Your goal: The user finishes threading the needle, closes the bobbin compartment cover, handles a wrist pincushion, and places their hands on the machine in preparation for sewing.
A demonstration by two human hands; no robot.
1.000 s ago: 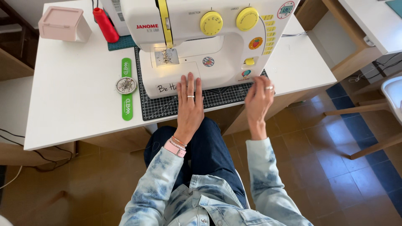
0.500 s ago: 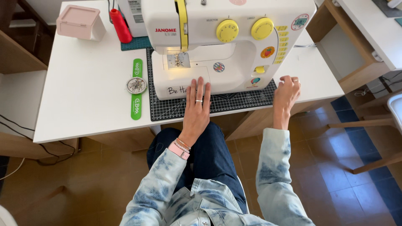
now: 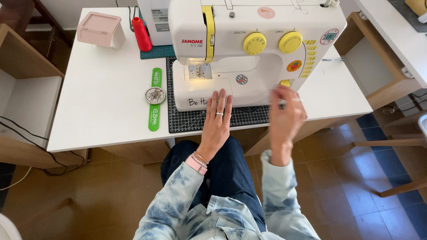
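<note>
A seated person in a bleached denim jacket faces a white sewing machine with yellow dials [image 3: 253, 53] standing on a dark gridded cutting mat [image 3: 209, 119] on a white table [image 3: 102, 106]. The left hand [image 3: 216, 120] lies flat, fingers together, on the mat against the machine's front base, its grip closed on nothing. The right hand [image 3: 287, 116], blurred, hangs open in the air just off the machine's lower right corner, holding nothing. Left of the machine lie a green slap band with a round pin holder [image 3: 155, 97], and behind it a red thread cone [image 3: 141, 34] and a pink lidded box [image 3: 99, 30].
</note>
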